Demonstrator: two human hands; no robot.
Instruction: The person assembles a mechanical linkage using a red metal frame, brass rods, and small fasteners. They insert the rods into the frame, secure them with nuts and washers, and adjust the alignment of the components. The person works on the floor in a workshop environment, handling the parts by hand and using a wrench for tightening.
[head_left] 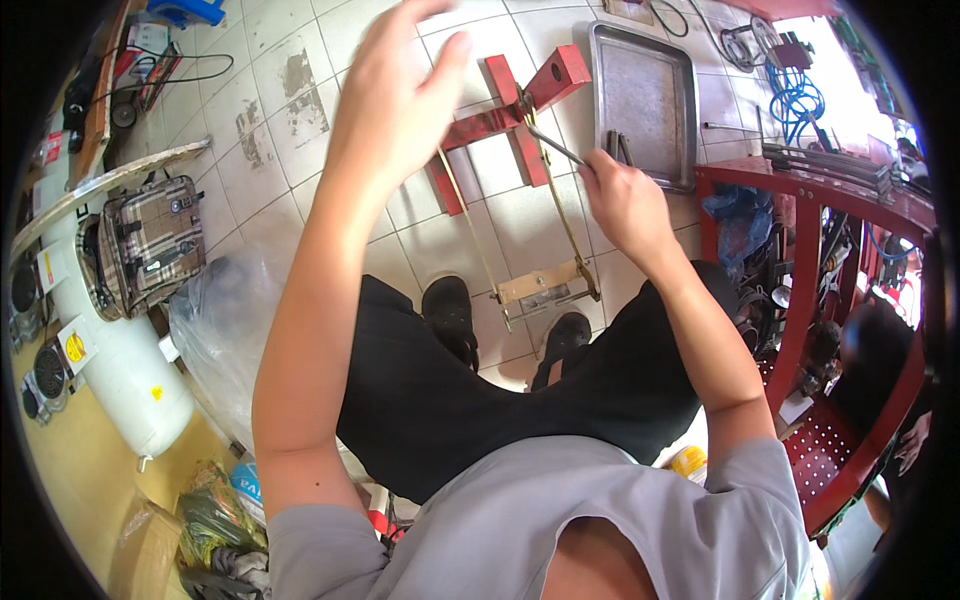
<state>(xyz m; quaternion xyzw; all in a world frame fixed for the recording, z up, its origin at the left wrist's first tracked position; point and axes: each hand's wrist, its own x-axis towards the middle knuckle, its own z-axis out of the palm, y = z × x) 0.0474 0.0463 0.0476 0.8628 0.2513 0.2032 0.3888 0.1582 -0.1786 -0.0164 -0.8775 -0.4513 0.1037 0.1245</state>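
Observation:
A red metal stand point(480, 128) rests on the floor in front of me. Two long thin rods run from it toward my feet, ending at a cross piece point(540, 284) with a tan strip. In my right hand point(628, 205) is the end of a wrench-like metal tool point(558, 146); its far end meets the stand's middle, where a rod joins. The tool's exact kind is hard to make out. My left hand point(400, 105) hovers over the stand's left side, thumb apart from the fingers and nothing in it. Its fingertips are blurred and partly cut off by the upper edge.
A metal tray point(645, 100) lies beyond my right hand, with small dark pieces at its near end. A red rack point(805, 250) full of parts stands at the right, another person's hand point(912, 440) behind it. Leftward are a plaid bag point(152, 245) and a white tank point(135, 385).

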